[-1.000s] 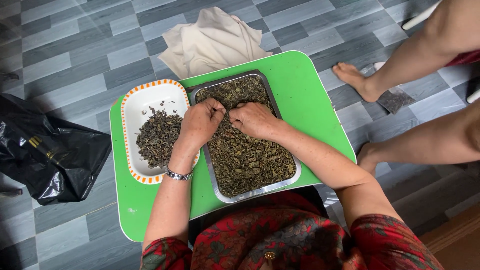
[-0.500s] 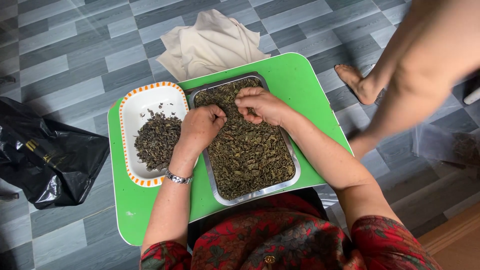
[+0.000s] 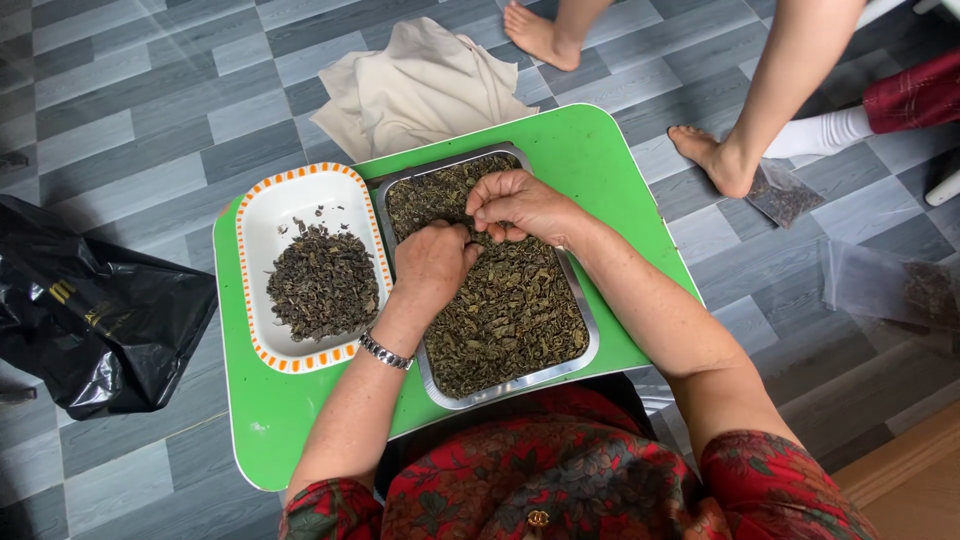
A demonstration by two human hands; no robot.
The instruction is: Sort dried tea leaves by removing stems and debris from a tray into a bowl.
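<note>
Grey tiled floor under a green tabletop. Left hand curled, right hand pinching, both in dried leaves filling the metal tray at frame centre. Left: white dish, black bag. Above: beige cloth.

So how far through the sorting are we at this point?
Done: a modest heap of dried leaves sits in the white dish. In hand: the left hand and right hand both pick through leaves at the far end of the metal tray. Left: most of it, since the tray is nearly full.
</note>
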